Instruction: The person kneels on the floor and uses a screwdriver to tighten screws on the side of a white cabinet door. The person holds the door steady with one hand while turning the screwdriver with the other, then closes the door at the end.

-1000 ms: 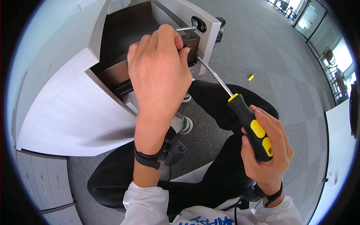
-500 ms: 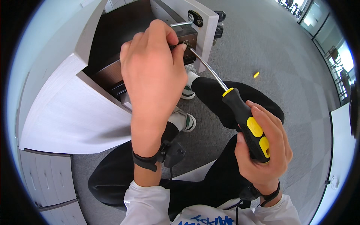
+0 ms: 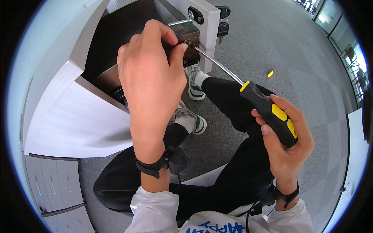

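Observation:
A screwdriver (image 3: 223,69) with a black and yellow handle slants across the view, my right hand (image 3: 289,149) wrapped round its grip. Its tip meets a small screw-like fitting (image 3: 188,42) on the dark brown end of a drawer (image 3: 190,34). Beside that tip is the thumb of my left hand (image 3: 153,79). The left fingers are curled at the drawer's corner, thumb and forefinger close together; what they pinch, if anything, is hidden. Just above, a metal rod (image 3: 180,23) runs from a lock (image 3: 196,15) on the pale drawer front (image 3: 211,37).
Keys (image 3: 222,29) hang outside the drawer front. The pale cabinet (image 3: 77,120) stands at left, with grey drawer units (image 3: 52,178) below it. A small yellow piece (image 3: 270,73) lies on the grey carpet (image 3: 256,46). My legs and shoes (image 3: 198,124) are beneath the work.
My right hand and the screwdriver handle have moved up and to the right, so the shaft lies flatter. The tip stays at the fitting. The cabinet and my left hand sit slightly further left in view.

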A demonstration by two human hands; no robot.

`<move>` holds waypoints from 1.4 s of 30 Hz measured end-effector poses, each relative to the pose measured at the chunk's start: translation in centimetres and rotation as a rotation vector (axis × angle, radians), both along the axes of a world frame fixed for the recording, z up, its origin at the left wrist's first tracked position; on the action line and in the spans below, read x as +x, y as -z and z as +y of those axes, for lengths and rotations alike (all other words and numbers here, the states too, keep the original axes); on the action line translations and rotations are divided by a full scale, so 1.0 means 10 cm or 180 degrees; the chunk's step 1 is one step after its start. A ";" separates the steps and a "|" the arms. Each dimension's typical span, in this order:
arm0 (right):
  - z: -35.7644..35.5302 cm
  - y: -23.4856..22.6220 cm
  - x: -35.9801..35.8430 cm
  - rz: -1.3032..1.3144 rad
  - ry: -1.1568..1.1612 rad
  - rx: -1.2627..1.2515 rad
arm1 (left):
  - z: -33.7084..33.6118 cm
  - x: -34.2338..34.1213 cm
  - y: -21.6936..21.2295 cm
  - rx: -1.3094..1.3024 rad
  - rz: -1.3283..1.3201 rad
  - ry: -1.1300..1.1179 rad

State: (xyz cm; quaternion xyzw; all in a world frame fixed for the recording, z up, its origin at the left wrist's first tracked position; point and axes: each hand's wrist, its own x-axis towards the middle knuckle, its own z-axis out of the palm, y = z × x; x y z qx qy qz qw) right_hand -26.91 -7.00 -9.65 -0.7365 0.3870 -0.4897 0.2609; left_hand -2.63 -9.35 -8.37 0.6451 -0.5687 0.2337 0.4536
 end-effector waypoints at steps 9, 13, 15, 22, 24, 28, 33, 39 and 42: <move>0.16 -0.11 -0.01 0.1513 0.0053 -0.0966 | 0.02 -0.04 -0.03 0.0269 0.0090 -0.0041; 0.20 -0.25 0.00 0.2741 0.0415 -0.1334 | -0.02 -0.07 -0.02 0.0212 -0.0005 0.0005; 0.27 -0.35 0.04 0.2911 0.0362 -0.1450 | -0.02 -0.09 -0.02 0.0155 0.0010 -0.0009; 0.41 -0.45 0.20 0.3866 0.0522 -0.1868 | -0.12 -0.04 0.01 -0.0132 -0.0007 0.0144; 0.39 -0.47 0.21 0.3605 0.0377 -0.1772 | -0.14 -0.02 0.03 -0.0192 0.0045 0.0170; 0.31 -0.56 0.21 0.2869 0.0098 -0.0822 | -0.19 -0.07 0.04 -0.0256 -0.0007 0.0104; 0.24 -0.56 0.18 0.0201 -0.0033 0.2193 | -0.20 -0.10 0.05 -0.0339 -0.0136 0.0023; 0.27 -0.57 0.11 -0.1002 -0.0624 0.3132 | -0.19 -0.11 0.05 -0.0281 -0.0181 0.0074; 0.25 -0.57 0.09 0.0353 -0.0320 0.2166 | -0.16 -0.13 0.04 -0.0257 -0.0186 0.0045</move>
